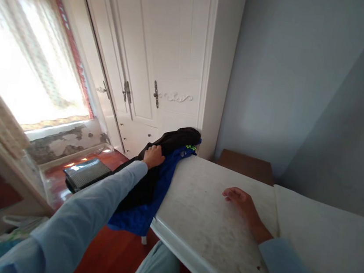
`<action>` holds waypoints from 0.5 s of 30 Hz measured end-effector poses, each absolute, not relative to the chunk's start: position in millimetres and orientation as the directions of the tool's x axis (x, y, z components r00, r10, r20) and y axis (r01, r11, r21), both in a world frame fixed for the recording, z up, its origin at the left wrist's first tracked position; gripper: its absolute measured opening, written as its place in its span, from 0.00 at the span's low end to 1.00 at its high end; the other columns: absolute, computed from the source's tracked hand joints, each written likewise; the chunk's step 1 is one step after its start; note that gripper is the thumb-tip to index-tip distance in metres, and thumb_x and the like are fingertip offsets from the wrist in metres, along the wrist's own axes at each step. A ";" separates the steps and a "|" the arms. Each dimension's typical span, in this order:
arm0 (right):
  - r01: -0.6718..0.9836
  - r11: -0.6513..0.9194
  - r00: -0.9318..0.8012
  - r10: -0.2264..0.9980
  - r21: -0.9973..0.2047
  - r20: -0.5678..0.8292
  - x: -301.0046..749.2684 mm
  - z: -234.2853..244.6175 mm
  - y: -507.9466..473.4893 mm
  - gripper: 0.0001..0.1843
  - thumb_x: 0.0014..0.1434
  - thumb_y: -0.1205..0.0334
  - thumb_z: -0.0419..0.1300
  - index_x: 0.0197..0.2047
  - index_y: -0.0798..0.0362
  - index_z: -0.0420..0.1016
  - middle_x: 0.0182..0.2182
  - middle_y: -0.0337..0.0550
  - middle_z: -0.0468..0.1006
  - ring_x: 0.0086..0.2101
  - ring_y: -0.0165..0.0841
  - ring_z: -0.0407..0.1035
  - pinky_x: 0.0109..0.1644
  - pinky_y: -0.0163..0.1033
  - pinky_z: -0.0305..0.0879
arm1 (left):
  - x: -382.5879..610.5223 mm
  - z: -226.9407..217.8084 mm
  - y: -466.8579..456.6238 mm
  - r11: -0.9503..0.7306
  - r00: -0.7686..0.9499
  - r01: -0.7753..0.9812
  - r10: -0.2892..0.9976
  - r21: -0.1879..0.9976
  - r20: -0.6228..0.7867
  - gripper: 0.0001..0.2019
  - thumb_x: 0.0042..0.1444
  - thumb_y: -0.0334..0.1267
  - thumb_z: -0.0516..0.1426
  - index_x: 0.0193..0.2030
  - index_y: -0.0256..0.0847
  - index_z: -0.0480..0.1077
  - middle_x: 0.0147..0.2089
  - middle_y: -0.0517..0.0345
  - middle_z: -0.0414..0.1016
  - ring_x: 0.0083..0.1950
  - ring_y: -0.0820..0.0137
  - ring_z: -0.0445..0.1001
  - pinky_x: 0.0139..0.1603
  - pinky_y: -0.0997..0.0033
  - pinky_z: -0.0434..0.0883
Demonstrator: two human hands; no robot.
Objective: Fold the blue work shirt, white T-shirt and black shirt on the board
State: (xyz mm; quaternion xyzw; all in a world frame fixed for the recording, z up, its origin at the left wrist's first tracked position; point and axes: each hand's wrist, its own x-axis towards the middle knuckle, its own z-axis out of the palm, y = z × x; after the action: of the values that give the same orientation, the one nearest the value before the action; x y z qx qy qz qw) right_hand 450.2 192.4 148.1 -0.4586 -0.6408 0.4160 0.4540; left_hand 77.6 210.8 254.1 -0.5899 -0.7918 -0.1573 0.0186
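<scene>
My left hand (154, 156) is closed on a black garment (140, 189), its fingers pressed into the dark cloth. Under and beside that lies blue clothing (167, 176) with a bright green detail near its far end. Both drape over the left end of a white table (198, 218), and their lower parts hang down past its edge. Over the tabletop, to the right of the clothes, is my right hand (240, 200). Its fingers are curled in, with nothing visible in them, and it is apart from the clothing.
A white wardrobe (181, 56) stands behind the clothes. A brown wooden piece (246, 165) sits beyond the table by the grey wall. On the red floor at left is a dark object with a mesh-like top (89, 174). A curtained window (30, 47) is far left.
</scene>
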 end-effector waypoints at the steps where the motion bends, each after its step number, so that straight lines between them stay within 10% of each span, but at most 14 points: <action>1: 0.205 0.230 -0.164 0.966 -0.951 0.198 449.6 147.9 192.6 0.19 0.49 0.41 0.61 0.27 0.49 0.77 0.31 0.50 0.83 0.31 0.42 0.76 0.41 0.48 0.72 | 62.4 256.6 207.8 0.307 -0.352 0.925 0.914 0.224 0.202 0.24 0.54 0.41 0.60 0.55 0.29 0.69 0.59 0.29 0.71 0.62 0.44 0.68 0.58 0.52 0.65; 10: 0.147 0.203 -0.151 0.972 -0.968 0.181 449.6 148.8 192.3 0.20 0.47 0.40 0.64 0.28 0.50 0.77 0.32 0.50 0.82 0.31 0.42 0.75 0.42 0.49 0.72 | 45.5 290.5 202.0 0.291 -0.400 0.893 0.862 0.343 0.311 0.12 0.61 0.41 0.54 0.36 0.36 0.76 0.38 0.46 0.79 0.42 0.60 0.75 0.38 0.68 0.65; 13: 0.102 0.191 -0.169 0.970 -0.976 0.172 448.1 148.7 191.5 0.24 0.45 0.36 0.65 0.28 0.50 0.77 0.33 0.52 0.82 0.32 0.43 0.75 0.43 0.50 0.72 | 96.7 313.9 192.0 0.114 -0.298 0.909 0.851 0.402 0.432 0.16 0.64 0.46 0.52 0.34 0.37 0.74 0.34 0.55 0.76 0.37 0.67 0.72 0.35 0.72 0.63; 15: 0.044 0.162 -0.215 0.965 -0.986 0.150 445.7 150.9 188.7 0.27 0.45 0.33 0.66 0.32 0.50 0.78 0.36 0.52 0.82 0.34 0.44 0.76 0.44 0.51 0.72 | 144.1 323.6 172.7 -0.283 -0.052 0.827 0.822 0.486 0.567 0.18 0.63 0.48 0.55 0.30 0.36 0.73 0.29 0.59 0.73 0.33 0.70 0.68 0.33 0.73 0.62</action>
State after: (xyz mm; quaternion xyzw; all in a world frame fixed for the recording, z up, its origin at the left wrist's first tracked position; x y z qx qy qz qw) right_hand 445.7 188.7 150.9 -0.4181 -0.6032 0.4939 0.4663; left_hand 144.1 172.7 323.6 -0.6886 -0.5986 -0.4093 0.0028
